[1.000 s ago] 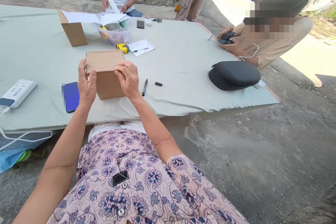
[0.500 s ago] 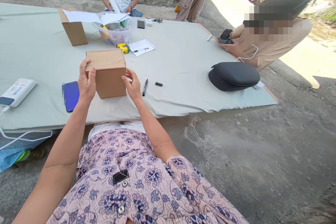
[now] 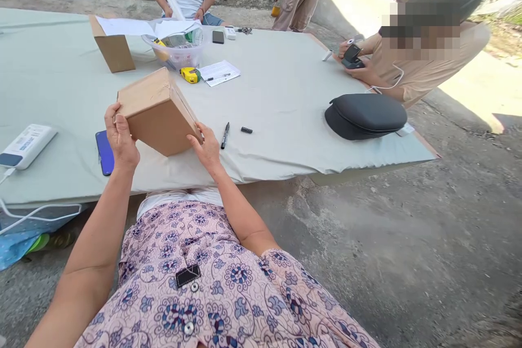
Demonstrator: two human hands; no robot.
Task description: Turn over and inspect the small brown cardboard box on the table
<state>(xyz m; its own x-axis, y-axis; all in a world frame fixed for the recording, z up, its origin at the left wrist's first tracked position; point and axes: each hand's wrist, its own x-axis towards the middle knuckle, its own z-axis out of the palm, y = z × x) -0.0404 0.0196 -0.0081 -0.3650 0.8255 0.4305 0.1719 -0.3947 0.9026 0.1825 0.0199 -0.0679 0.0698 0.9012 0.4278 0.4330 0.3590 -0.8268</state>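
Note:
A brown cardboard box (image 3: 157, 114) is tilted between my two hands over the near part of the cloth-covered table (image 3: 277, 109). My left hand (image 3: 122, 138) grips its left corner, thumb in front. On the opposite side, my right hand (image 3: 207, 147) holds the lower right edge. A blue-screened phone (image 3: 105, 153) lies beside my left hand. To the right of my right hand are an uncapped black marker (image 3: 225, 136) and its cap (image 3: 247, 130).
Behind the box stand a clear plastic tub (image 3: 179, 54), another cardboard box (image 3: 114, 51), a yellow tape measure (image 3: 190, 75) and papers (image 3: 220, 73). A black case (image 3: 365, 116) sits right, a white power bank (image 3: 28, 145) left. Other people are around the table.
The box has gone from upright to tilted, its left side raised. My left hand has moved left and slightly down with it; my right hand has shifted slightly down.

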